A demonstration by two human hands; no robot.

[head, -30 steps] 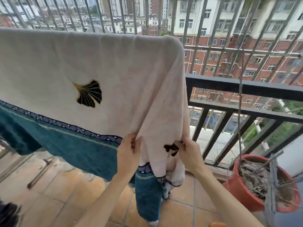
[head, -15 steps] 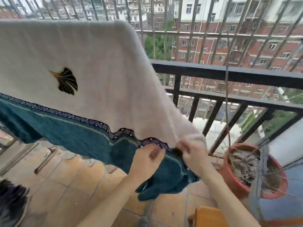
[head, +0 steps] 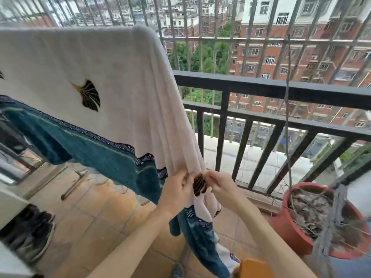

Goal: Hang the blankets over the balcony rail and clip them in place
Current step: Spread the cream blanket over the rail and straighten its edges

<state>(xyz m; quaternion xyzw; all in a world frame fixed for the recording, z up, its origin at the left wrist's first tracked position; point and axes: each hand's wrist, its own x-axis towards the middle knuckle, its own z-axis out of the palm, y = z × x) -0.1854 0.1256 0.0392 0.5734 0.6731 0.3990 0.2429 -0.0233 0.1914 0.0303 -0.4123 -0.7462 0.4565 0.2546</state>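
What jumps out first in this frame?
The cream-and-teal blanket with dark ginkgo-leaf motifs hangs across the left half. At bottom centre the left hand and right hand pinch its gathered corner. A red flowerpot of dry leaves stands lower right.

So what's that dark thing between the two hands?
A dark leaf pattern on the cream blanket, bunched up there. The left hand and right hand pinch the cloth on either side, seen in the head view.

Soft, even daylight; wide-angle bending and blur at edges.
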